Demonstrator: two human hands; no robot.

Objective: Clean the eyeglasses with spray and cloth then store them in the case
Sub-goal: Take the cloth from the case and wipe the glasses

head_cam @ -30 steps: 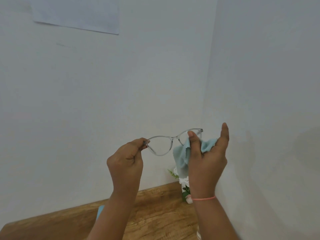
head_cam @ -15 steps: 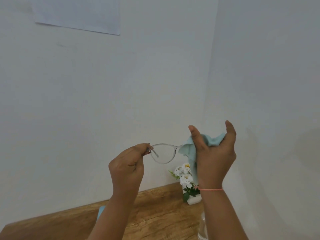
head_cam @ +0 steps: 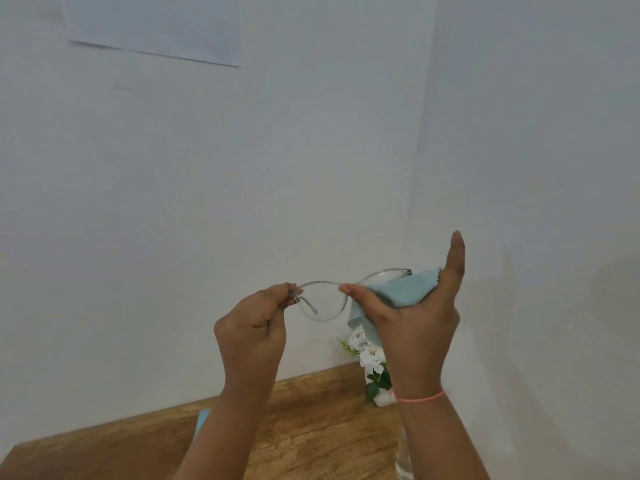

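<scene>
- My left hand is raised in front of the wall, its fingers curled and pinching the clear-framed eyeglasses at the hinge on their left end.
- The eyeglasses hang in the air between my two hands, well above the wooden surface, with the lenses facing me and one temple folded behind the left lens.
- My right hand grips the light blue cloth, which is wrapped over the right lens. My thumb presses it from the near side, close to the bridge.
- One finger of that hand sticks straight up, clear of the cloth. The others are hidden behind it.
- A thin pink bracelet circles my right wrist.
- White flowers in a small white pot stand in the corner of the surface, against the wall.
- A light blue object shows beside my left forearm, and I cannot tell what it is.
- A sheet of paper is stuck high on the wall.
</scene>
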